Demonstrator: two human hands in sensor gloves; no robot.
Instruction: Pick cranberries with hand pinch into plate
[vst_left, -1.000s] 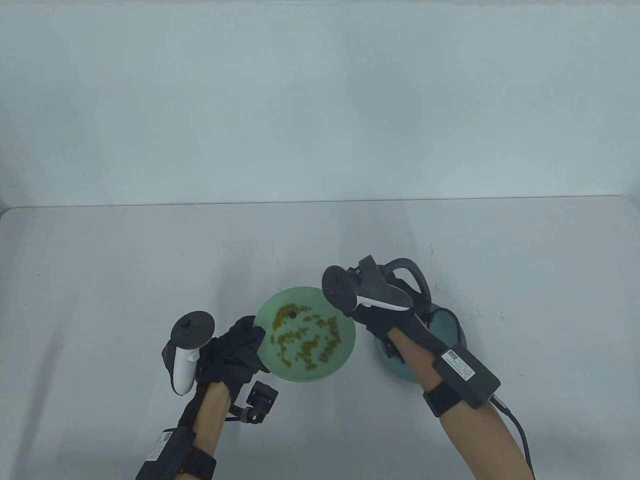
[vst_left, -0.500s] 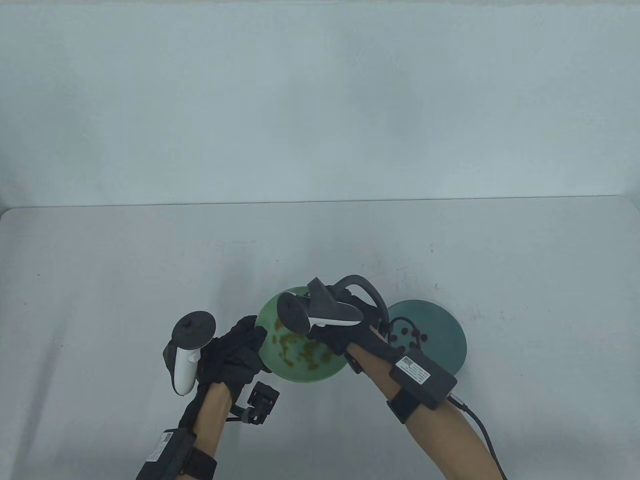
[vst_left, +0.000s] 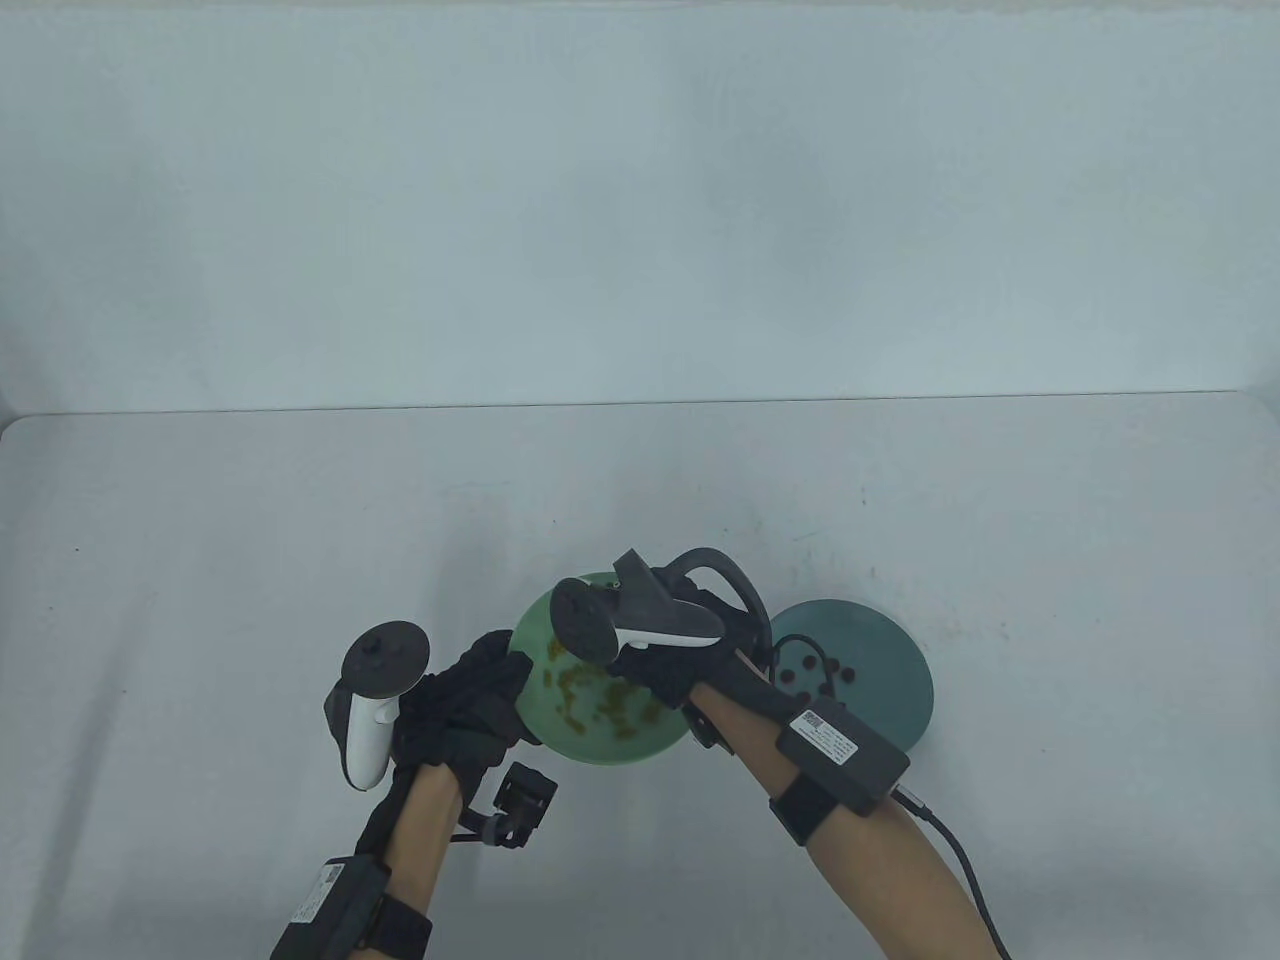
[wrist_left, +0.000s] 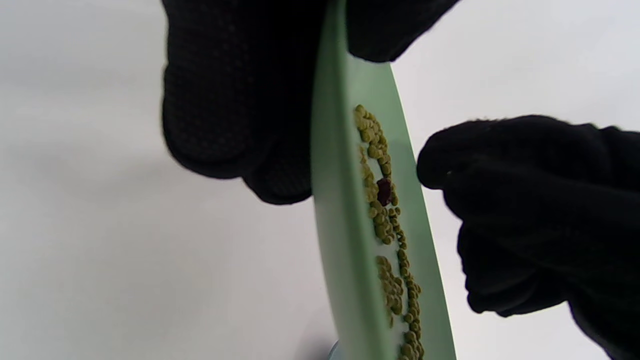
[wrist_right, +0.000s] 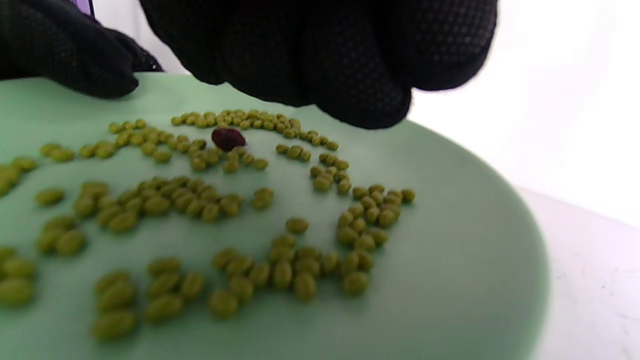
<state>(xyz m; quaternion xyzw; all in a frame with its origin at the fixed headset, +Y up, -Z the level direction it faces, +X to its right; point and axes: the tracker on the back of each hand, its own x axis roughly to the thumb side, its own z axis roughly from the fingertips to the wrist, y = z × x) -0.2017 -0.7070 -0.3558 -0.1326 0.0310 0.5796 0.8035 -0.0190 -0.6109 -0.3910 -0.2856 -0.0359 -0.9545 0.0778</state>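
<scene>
A light green plate (vst_left: 600, 745) holds many green beans (wrist_right: 280, 270) and one dark red cranberry (wrist_right: 228, 138), which also shows in the left wrist view (wrist_left: 384, 191). My left hand (vst_left: 480, 690) grips the plate's left rim (wrist_left: 330, 150). My right hand (wrist_right: 320, 60) hovers over the plate, its fingertips just above the cranberry and apart from it, with nothing held. In the table view my right hand (vst_left: 665, 675) and its tracker hide the cranberry. A dark teal plate (vst_left: 885, 650) to the right holds several cranberries (vst_left: 822, 677).
The two plates sit side by side near the table's front middle (vst_left: 640, 500). The right forearm and its cable (vst_left: 960, 860) cross the teal plate's near edge. A small black camera module (vst_left: 522, 800) hangs by the left wrist.
My right hand has moved left from the teal plate to over the green plate and settled above the cranberry. The left hand has kept its grip on the rim.
</scene>
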